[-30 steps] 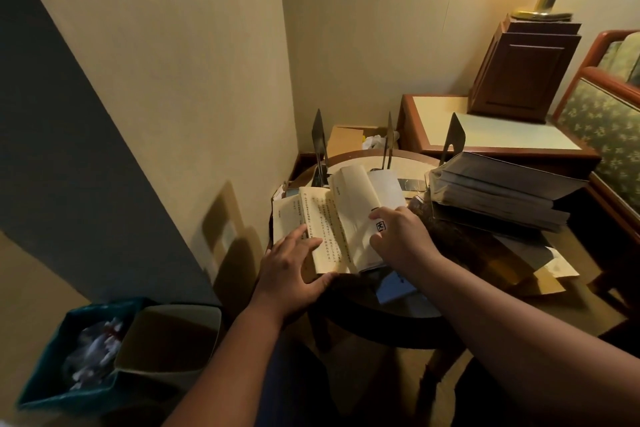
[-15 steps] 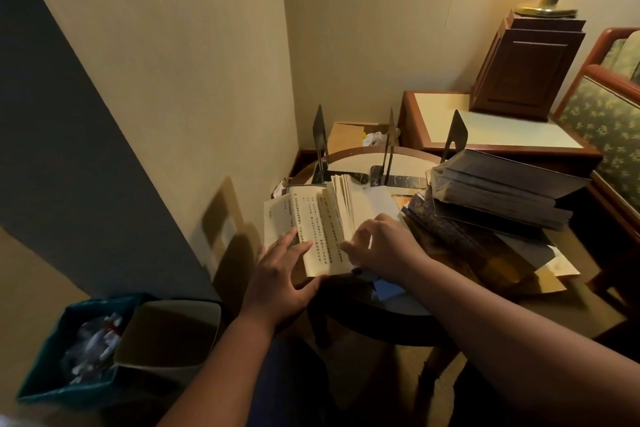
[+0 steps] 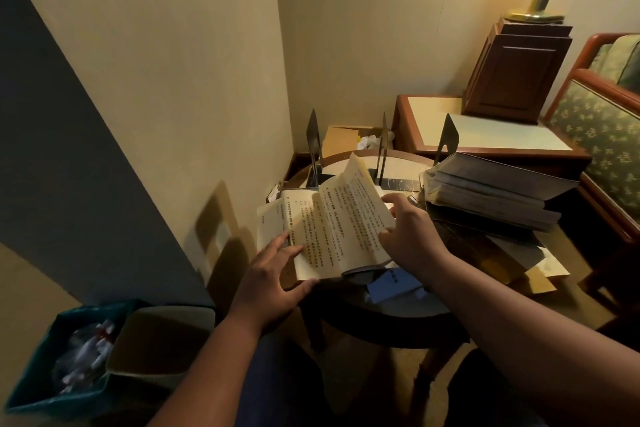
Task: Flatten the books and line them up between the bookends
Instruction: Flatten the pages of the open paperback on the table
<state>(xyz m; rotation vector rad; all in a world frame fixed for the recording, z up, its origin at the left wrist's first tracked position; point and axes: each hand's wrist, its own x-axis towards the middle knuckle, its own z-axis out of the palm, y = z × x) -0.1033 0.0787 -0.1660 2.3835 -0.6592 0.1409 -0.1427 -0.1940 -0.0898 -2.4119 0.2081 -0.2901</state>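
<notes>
An open paperback [image 3: 325,225] with yellowed printed pages lies on the round table [image 3: 398,308]. My left hand [image 3: 273,277] presses its left pages flat with straight fingers, thumb at the bottom edge. My right hand [image 3: 408,236] holds the right block of pages, which stands lifted and curved. Three dark metal bookends stand behind: left bookend [image 3: 314,139], middle bookend [image 3: 382,149], right bookend [image 3: 448,139]. A stack of thick books [image 3: 491,194] lies flat at the right.
Loose papers and a blue card [image 3: 394,288] lie under the paperback. A teal waste bin [image 3: 62,357] and a cardboard box [image 3: 152,343] stand on the floor at the left. A wooden side table [image 3: 485,135], a lamp base and an armchair [image 3: 602,121] fill the right.
The right hand has moved to the book's right side and raised a block of pages, so a new spread shows. The left hand stays pressed on the left pages.
</notes>
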